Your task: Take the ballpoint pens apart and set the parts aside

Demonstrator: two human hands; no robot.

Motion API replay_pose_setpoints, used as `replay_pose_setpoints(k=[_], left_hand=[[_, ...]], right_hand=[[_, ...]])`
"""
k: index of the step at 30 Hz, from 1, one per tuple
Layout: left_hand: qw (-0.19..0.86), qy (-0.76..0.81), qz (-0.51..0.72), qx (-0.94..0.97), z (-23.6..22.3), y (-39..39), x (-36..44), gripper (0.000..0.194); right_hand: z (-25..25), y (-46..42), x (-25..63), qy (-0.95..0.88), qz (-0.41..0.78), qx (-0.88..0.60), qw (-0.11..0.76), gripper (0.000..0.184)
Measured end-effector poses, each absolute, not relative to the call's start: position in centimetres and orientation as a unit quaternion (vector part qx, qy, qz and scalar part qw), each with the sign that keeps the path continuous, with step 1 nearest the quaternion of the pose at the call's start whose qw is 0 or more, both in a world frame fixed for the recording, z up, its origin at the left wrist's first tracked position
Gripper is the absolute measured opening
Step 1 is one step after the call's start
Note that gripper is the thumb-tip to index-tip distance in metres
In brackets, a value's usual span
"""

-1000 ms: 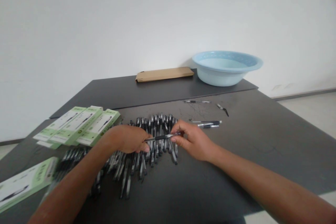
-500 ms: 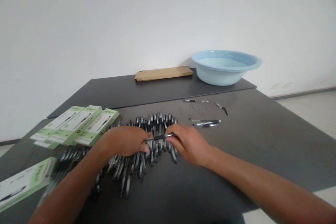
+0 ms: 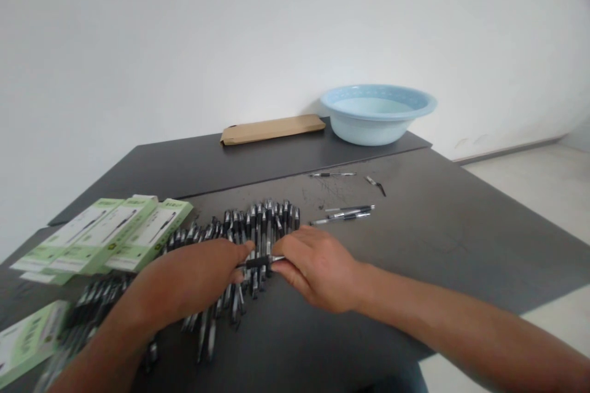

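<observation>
Between my two hands a black-gripped pen [image 3: 258, 263] lies roughly level, one end pinched by each. My left hand [image 3: 205, 270] holds its left end, and the fingers hide that tip. At the other end, my right hand [image 3: 318, 264] has thumb and forefinger closed on the silvery part. Beneath and behind them spreads a pile of black and clear pens [image 3: 260, 224] on the dark table. My left forearm covers part of this pile.
Green-and-white pen boxes [image 3: 122, 230] lie at left, with another box [image 3: 32, 338] nearer. More pens [image 3: 96, 301] lie between them. Several loose pens [image 3: 350, 214] and a small bent piece [image 3: 375, 185] are at right. Behind stand a flat cardboard box [image 3: 274, 129] and blue basin [image 3: 375, 126].
Both hands, still gripping the pen, have come slightly lower and to the left in the picture. The view has shifted a little, so the basin and boxes appear further left.
</observation>
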State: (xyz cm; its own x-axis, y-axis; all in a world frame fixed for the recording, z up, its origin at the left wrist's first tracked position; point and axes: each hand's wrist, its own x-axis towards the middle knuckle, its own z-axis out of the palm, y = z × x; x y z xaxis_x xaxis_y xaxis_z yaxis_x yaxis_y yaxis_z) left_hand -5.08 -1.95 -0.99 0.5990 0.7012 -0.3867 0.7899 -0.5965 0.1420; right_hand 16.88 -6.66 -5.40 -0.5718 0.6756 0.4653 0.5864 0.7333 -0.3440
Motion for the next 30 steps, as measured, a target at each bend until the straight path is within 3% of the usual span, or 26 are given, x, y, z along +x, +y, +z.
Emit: replay_pose_setpoints(k=[6,18,23,26,30], left_hand=[[0.136,0.422,-0.134,0.886,-1.7,-2.4,-5.5,0.038],[0.152,0.382,-0.201,0.889,-0.6,-1.8,-3.3,0.03],[0.178,0.389,-0.222,0.876,-0.2,-1.7,-3.4,0.041],[0.182,0.404,-0.192,0.876,-0.8,-1.3,-4.8,0.063],[0.177,0.405,-0.168,0.881,-1.8,-0.9,-6.7,0.065]], right_hand=[[-5.2,-7.1,16.7,-0.892,0.078,-0.352,0.272,0.021],[-4.5,-6.9,16.8,-0.894,0.014,-0.386,0.226,0.022],[-5.8,-6.1,16.5,-0.899,0.014,-0.402,0.174,0.018],[-6.4,-5.6,16.5,-0.9,0.003,-0.408,0.154,0.019],[-6.3,-4.8,16.6,-0.889,-0.025,-0.432,0.147,0.019]])
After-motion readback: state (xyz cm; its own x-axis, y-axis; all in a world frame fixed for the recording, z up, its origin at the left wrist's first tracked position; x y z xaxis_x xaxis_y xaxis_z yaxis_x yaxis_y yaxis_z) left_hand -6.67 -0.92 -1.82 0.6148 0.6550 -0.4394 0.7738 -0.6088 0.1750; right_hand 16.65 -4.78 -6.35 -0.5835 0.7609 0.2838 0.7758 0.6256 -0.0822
